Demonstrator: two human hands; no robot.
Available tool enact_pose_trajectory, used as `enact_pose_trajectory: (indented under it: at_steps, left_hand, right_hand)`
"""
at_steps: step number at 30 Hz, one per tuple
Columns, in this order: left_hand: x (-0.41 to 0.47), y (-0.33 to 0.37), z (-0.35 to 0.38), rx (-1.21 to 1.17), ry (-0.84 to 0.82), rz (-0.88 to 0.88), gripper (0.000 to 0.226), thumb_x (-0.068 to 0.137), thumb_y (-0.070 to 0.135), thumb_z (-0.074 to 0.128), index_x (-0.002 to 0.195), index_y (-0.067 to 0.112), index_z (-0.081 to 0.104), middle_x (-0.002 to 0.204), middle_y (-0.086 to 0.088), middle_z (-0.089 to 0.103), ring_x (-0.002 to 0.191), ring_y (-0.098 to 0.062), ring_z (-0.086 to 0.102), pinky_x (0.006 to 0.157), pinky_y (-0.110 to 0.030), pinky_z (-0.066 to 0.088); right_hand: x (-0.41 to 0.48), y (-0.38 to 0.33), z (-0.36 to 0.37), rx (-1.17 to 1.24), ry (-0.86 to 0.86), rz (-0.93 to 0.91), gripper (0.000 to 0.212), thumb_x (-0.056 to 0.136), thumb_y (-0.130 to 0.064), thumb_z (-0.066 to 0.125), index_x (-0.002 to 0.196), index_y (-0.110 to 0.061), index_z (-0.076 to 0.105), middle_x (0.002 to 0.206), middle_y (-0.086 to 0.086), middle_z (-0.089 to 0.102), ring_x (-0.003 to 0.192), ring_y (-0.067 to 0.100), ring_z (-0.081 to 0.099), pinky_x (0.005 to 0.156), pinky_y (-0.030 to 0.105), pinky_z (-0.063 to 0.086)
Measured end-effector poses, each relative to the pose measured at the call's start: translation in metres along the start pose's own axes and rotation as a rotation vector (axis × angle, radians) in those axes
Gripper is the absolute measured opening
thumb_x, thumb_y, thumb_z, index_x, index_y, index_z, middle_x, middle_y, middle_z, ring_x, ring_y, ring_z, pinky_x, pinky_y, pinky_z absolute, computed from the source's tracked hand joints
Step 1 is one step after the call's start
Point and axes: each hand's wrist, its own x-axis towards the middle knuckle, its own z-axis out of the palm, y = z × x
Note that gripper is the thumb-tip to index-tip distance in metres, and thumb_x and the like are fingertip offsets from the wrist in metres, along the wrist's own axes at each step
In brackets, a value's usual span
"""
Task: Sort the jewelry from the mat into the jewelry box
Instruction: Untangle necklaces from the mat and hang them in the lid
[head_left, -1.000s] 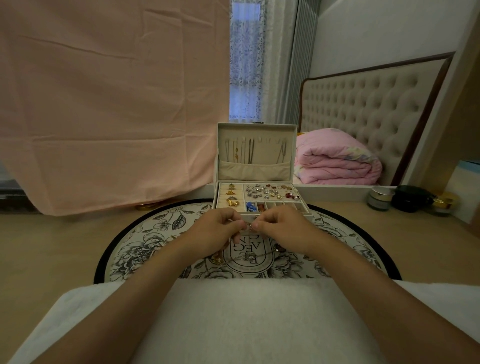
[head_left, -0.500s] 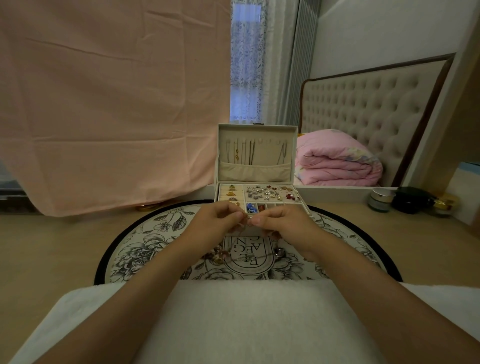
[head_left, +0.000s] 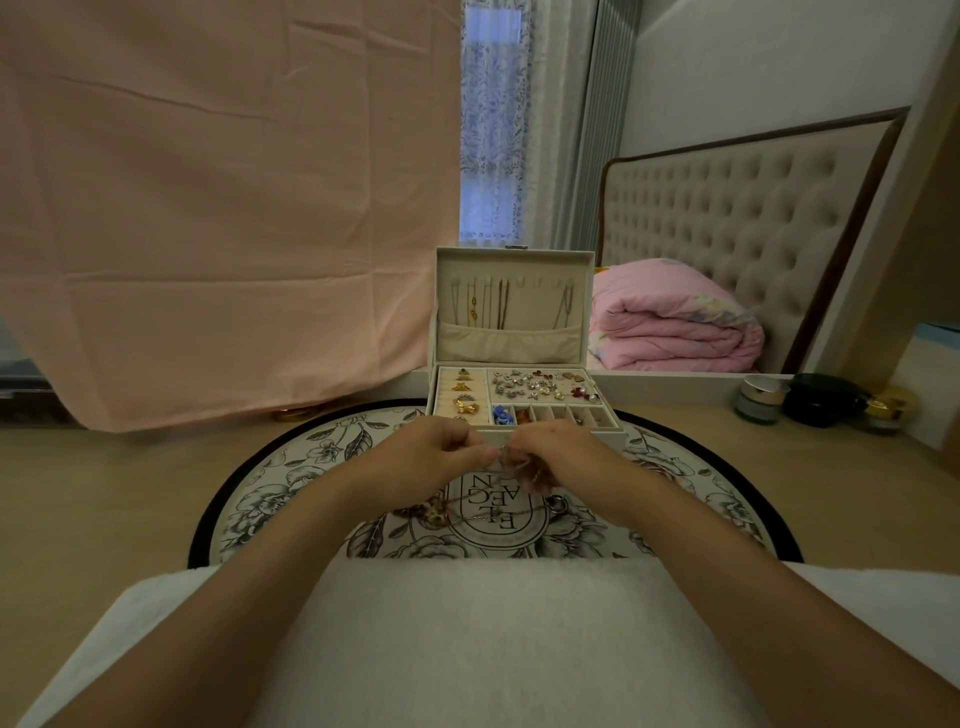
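Both hands meet fingertip to fingertip just in front of the box. My left hand (head_left: 436, 462) has thumb and forefinger pressed together on one end of a thin chain (head_left: 505, 458). My right hand (head_left: 563, 457) pinches the other end, its fingers blurred, so I can't tell the exact hold. It looks like clasp work, judging by the pose. The rest of the chain trails down onto the mat (head_left: 291, 467) below my hands, near a gold pendant (head_left: 435, 517) and a ring (head_left: 557, 504) lying there loose.

The jewelry box (head_left: 602, 429) stands open at the mat's far edge, just beyond my knuckles. Rings and earrings fill its front trays, and necklaces (head_left: 498, 306) hang in the lid (head_left: 511, 345).

Risks:
- The chain is fine and slack, so one slipped fingertip drops it back on the mat.
- Lifting it could drag the trailing part through the pendant and snag it.
- Hanging it in the lid means reaching over full trays, where a dangling end could catch the earrings.
- It could also tangle with the necklaces already hanging there.
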Motion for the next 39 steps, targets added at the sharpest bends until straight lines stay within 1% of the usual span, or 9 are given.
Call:
enact_pose_trajectory:
  at_steps: [6,9,13,20,23,27,31,35,39]
  left_hand:
    - [-0.002,-0.004,-0.009,0.259,-0.049,-0.045,0.023,0.098,0.034,0.053,0.078,0.024,0.059,0.07,0.006,0.056,0.058,-0.006,0.048,0.061,-0.024,0.044]
    - [-0.002,-0.008,-0.011,0.298,-0.042,-0.081,0.026,0.098,0.03,0.05,0.076,0.019,0.056,0.07,0.001,0.054,0.06,-0.011,0.048,0.063,-0.028,0.045]
    - [-0.003,-0.011,-0.007,0.035,0.007,-0.102,0.028,0.102,0.028,0.048,0.085,0.015,0.066,0.075,0.001,0.063,0.067,-0.013,0.055,0.067,-0.03,0.047]
    - [0.0,-0.017,-0.004,-0.285,0.085,-0.112,0.024,0.101,0.029,0.052,0.082,0.015,0.056,0.06,0.004,0.053,0.059,-0.013,0.05,0.068,-0.03,0.044]
    - [0.0,-0.019,-0.007,-0.269,0.109,-0.091,0.025,0.097,0.03,0.059,0.076,0.018,0.06,0.069,-0.004,0.057,0.066,-0.019,0.052,0.073,-0.035,0.044]
    - [0.001,-0.016,-0.009,-0.361,0.17,-0.053,0.021,0.097,0.023,0.06,0.078,0.013,0.061,0.08,-0.016,0.063,0.073,-0.017,0.06,0.076,-0.028,0.052]
    - [0.003,-0.016,-0.011,-0.404,0.175,-0.07,0.02,0.096,0.021,0.062,0.081,0.009,0.061,0.068,-0.009,0.057,0.063,-0.016,0.056,0.067,-0.026,0.053]
    - [0.001,-0.014,-0.006,-0.363,0.127,-0.081,0.017,0.095,0.02,0.062,0.089,0.005,0.064,0.078,-0.008,0.07,0.066,-0.017,0.065,0.066,-0.025,0.056]
    - [0.004,-0.02,-0.002,-0.27,0.144,-0.099,0.009,0.092,0.019,0.068,0.098,0.012,0.071,0.099,-0.004,0.075,0.095,-0.02,0.071,0.089,-0.034,0.058]
  right_hand:
    - [-0.005,0.004,-0.007,-0.202,0.021,-0.028,0.039,0.093,-0.032,0.068,0.061,-0.015,0.054,0.058,-0.008,0.057,0.047,-0.002,0.048,0.054,0.018,0.04]
    - [-0.005,0.003,-0.01,-0.06,0.129,-0.037,0.031,0.09,-0.021,0.073,0.07,-0.002,0.059,0.07,0.001,0.073,0.054,-0.004,0.061,0.053,0.02,0.042]
    - [-0.004,0.004,-0.015,0.182,0.158,-0.004,0.036,0.09,-0.016,0.073,0.065,-0.013,0.047,0.054,0.01,0.062,0.056,0.027,0.068,0.062,0.037,0.054]
    - [0.0,0.01,-0.018,0.268,0.134,-0.05,0.033,0.09,-0.008,0.07,0.067,-0.015,0.047,0.084,0.023,0.073,0.085,0.033,0.076,0.073,0.032,0.055]
    - [-0.001,0.01,-0.021,0.395,0.045,-0.052,0.033,0.092,-0.007,0.067,0.068,-0.013,0.045,0.068,0.015,0.066,0.057,0.029,0.069,0.059,0.033,0.059]
    - [-0.001,0.011,-0.024,0.11,0.067,-0.088,0.03,0.088,-0.01,0.074,0.073,-0.016,0.048,0.054,-0.002,0.044,0.039,0.011,0.035,0.04,0.022,0.036]
    - [0.002,0.014,-0.02,-0.43,0.121,-0.076,0.023,0.084,-0.022,0.078,0.097,-0.027,0.059,0.079,-0.011,0.057,0.057,0.002,0.051,0.053,0.021,0.042]
    - [0.0,0.015,-0.021,-0.812,0.085,-0.014,0.02,0.084,-0.024,0.075,0.097,-0.035,0.064,0.094,-0.019,0.051,0.092,0.009,0.053,0.076,0.028,0.048]
    - [-0.002,0.015,-0.025,-0.912,0.079,0.016,0.024,0.084,-0.017,0.072,0.1,-0.035,0.068,0.101,-0.012,0.059,0.097,0.012,0.057,0.081,0.028,0.051]
